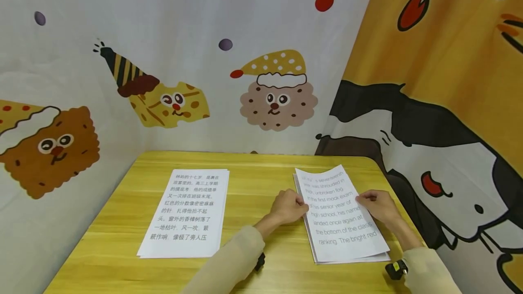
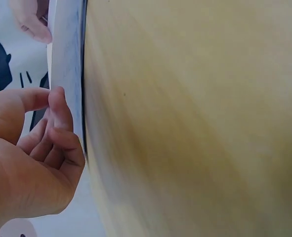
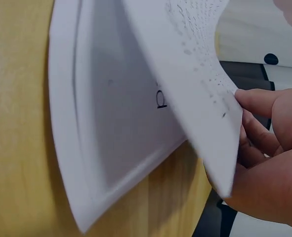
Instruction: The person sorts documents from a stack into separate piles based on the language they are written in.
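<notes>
A sheet of printed paper [image 1: 339, 221] with large English text is raised off the paper beneath it, on the right half of the table. My left hand [image 1: 288, 206] pinches its left edge between thumb and forefinger, the other fingers curled in. On the opposite edge, my right hand [image 1: 380, 206] pinches the same sheet. The right wrist view has the raised sheet [image 3: 200, 103] bent, with a gap above the lower paper [image 3: 121, 133], where a bit of print shows. Edge-on in the left wrist view, the paper [image 2: 69, 64] stands beside my left hand [image 2: 47, 153].
Left of my hands lies another small pile of paper [image 1: 184, 214] printed with Chinese text, its sheets slightly offset. Both piles rest on a yellow wood-grain table [image 1: 261, 171]. Cartoon-printed curtains [image 1: 184, 21] hang behind the table and along its sides.
</notes>
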### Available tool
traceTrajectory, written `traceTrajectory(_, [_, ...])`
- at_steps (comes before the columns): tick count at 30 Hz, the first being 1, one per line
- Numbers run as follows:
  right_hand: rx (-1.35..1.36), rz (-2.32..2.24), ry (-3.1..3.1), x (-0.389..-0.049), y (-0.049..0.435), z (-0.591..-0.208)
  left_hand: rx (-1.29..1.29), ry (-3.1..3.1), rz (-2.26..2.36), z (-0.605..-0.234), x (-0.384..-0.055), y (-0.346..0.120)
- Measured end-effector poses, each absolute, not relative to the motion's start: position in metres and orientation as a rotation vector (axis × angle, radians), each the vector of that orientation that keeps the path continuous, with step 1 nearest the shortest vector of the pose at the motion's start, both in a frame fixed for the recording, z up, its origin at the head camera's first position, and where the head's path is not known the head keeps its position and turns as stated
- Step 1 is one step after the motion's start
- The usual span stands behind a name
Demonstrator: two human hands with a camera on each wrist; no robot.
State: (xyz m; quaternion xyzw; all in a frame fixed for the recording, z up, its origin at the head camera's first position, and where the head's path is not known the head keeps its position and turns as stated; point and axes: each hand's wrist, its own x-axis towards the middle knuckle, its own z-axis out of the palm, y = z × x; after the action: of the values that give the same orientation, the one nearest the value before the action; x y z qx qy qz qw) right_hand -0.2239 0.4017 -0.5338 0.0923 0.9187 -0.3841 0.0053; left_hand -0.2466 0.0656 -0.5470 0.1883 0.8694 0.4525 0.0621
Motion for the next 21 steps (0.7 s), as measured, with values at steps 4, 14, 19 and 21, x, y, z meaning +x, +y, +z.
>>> traceTrajectory(4, [0.297, -1.165, 2.894, -0.2263, 0.4027, -0.5391, 0.559, 2.676, 1.306, -0.5505, -0.2476, 0.0673])
traceTrajectory(14, [0.300, -1.012, 2.950, -0.2262, 0.4050, -0.5408, 0.551, 2.755, 1.173, -0.5513, -0.2467, 0.0662])
traceTrajectory(19, [0.313, -1.003, 2.937, -0.2249, 0.4051, -0.5405, 0.557, 2.780, 1.154, -0.5515, -0.2468, 0.0672])
traceTrajectory(21, [0.317, -0.994, 2.938, -0.2242, 0.4048, -0.5402, 0.549, 2.780, 1.156, -0.5515, -0.2468, 0.0672])
